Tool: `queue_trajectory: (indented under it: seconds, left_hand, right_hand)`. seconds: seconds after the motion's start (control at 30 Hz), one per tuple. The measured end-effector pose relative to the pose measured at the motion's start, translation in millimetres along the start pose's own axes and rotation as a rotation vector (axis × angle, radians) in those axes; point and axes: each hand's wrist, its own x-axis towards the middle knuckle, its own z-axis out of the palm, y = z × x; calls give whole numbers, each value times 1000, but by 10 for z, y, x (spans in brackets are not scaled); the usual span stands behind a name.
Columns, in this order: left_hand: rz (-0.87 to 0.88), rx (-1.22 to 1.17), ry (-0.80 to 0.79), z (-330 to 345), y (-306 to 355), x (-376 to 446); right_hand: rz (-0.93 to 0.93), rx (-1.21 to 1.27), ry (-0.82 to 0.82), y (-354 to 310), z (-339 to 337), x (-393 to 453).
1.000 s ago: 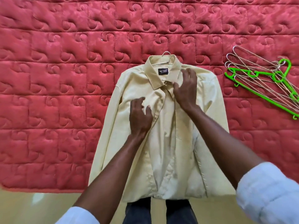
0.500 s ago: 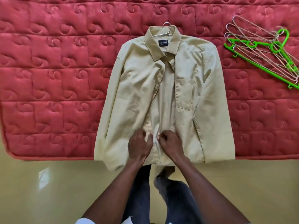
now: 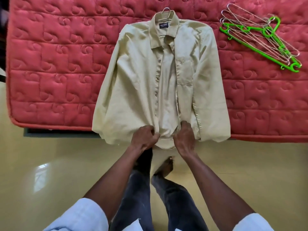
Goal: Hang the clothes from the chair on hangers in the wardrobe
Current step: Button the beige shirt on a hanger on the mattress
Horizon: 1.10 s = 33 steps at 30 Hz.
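Down at the hem, the left hand (image 3: 144,137) and right hand (image 3: 183,138) are each pinching an edge of the beige shirt (image 3: 133,84), which is lying on the red mattress (image 3: 50,64) beyond the knuckles, a wire hanger (image 3: 167,10) poking from its collar. Spare hangers (image 3: 260,37) are lying well beyond the right hand.

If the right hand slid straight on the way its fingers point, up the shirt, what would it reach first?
Probably the chest pocket of the beige shirt, above the right hand gripping the hem. Beyond lie the collar and hanger hook.
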Motion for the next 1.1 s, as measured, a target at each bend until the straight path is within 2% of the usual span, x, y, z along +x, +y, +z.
queue_trajectory:
  seconds: [0.03, 0.1, 0.13, 0.2, 0.23, 0.27, 0.33, 0.37, 0.43, 0.47, 0.57, 0.67, 0.73, 0.93, 1.1]
  left_hand:
    - [-22, -21, 49, 15, 4, -37]
    - [-76, -73, 171, 22, 11, -67]
    - [-97, -105, 216, 11, 9, -59]
    - [-105, -156, 254, -15, -2, -19]
    - [-98, -167, 256, -24, -14, -5]
    - [-88, -176, 257, -31, -29, 20]
    - [-68, -194, 271, -52, -45, 89]
    - [-49, -201, 280, -63, -46, 129]
    - [14, -154, 285, -103, -41, 208]
    - [49, -101, 271, -124, -48, 254]
    - [63, 40, 220, -176, -59, 362]
    - [-72, 138, 182, -309, 41, 586]
    - [-96, 120, 197, -478, 157, 829]
    - [148, -150, 390, -978, 355, 1827]
    - [394, 64, 491, -1357, 424, 2626]
  right_hand:
    - [-34, 15, 25, 26, -45, -42]
    - [-220, -56, 36, 82, -100, -130]
    - [-314, -123, -53, 123, -108, -162]
    - [-437, -356, -398, 156, -158, -196]
    - [-444, -490, -519, 158, -195, -211]
    - [-427, -582, -564, 157, -233, -203]
    - [-308, -459, -482, 97, -290, -162]
    - [-256, -329, -379, 51, -287, -131]
    - [-259, -102, -185, -59, -205, -16]
    - [-271, -24, -168, -119, -170, 50]
    - [-284, 3, -295, -191, -88, 253]
    - [-109, -80, -375, -239, -86, 502]
    - [-32, -61, -416, -365, -103, 734]
    - [-10, 325, -130, -890, -161, 1550]
    - [139, 466, 52, -1324, -22, 2300]
